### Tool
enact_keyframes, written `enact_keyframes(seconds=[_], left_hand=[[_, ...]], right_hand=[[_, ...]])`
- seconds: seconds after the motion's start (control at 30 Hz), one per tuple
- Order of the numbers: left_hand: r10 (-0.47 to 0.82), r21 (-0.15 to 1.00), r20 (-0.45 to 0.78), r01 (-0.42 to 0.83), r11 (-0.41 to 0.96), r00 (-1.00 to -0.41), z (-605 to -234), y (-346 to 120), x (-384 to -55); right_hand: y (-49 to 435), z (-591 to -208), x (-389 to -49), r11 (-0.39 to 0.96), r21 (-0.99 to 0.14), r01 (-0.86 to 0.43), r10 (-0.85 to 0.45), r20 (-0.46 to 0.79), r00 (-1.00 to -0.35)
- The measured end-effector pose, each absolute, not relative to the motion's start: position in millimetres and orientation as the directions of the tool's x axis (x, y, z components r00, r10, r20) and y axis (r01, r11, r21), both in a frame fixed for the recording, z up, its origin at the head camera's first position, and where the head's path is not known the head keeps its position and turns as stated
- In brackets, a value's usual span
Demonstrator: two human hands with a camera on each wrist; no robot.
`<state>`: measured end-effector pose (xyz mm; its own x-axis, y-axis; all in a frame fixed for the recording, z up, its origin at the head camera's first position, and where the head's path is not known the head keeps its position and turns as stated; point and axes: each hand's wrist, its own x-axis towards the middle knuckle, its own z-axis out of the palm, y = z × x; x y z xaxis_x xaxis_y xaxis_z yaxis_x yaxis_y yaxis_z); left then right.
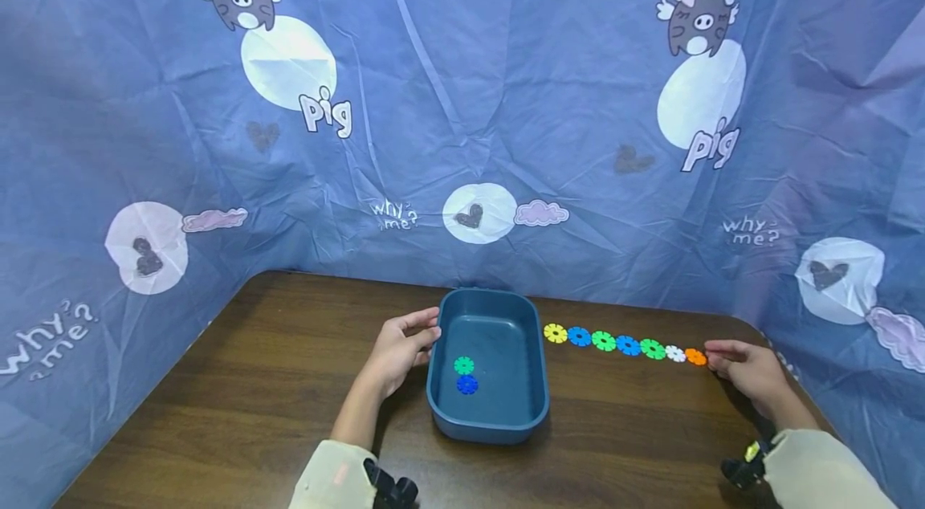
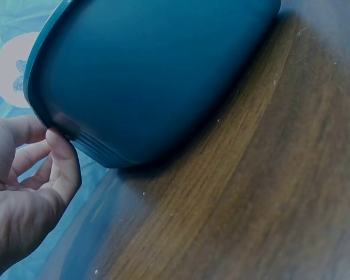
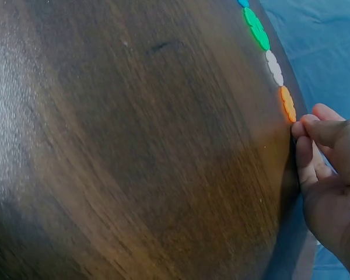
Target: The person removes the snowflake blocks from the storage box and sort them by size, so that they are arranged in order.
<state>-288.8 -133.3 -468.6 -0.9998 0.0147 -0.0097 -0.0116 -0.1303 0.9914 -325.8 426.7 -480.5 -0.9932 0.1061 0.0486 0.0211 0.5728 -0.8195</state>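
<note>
My left hand [image 1: 396, 350] grips the left side of a dark blue plastic basin [image 1: 486, 425], thumb and fingers at its rim. In the left wrist view the thumb [image 2: 61, 154] presses by a ridged part below the rim. A green snowflake disc [image 1: 464, 365] and a blue snowflake disc [image 1: 467, 384] lie inside the basin. Right of it runs a row of flat snowflake discs, from a yellow one [image 1: 555, 333] to a white one [image 1: 675, 353] and an orange one [image 1: 696, 356]. My right hand [image 1: 755, 376] pinches the orange disc's outer edge with its fingertips.
A brown wooden table [image 1: 629, 429] carries the basin and discs. Blue printed cloth [image 1: 578, 91] hangs behind and along both sides of it. Blue and green discs [image 1: 603, 341] fill the row between the yellow and white ones.
</note>
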Motion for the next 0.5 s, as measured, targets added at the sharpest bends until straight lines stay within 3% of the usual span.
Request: enact_keyframes(seconds=[0.33,0.5], left_hand=[[0.016,0.992,0.003,0.001,-0.130,-1.000,-468,-134,-289],[0.023,0.990,-0.002,-0.005,-0.140,-1.000,-468,-133,-288]], right_hand=[[420,-472,-332,0.456,-0.886,-0.088,-0.057,0.069,-0.996],[402,-455,-336,0.519,-0.845,-0.133,-0.113,0.086,-0.990]])
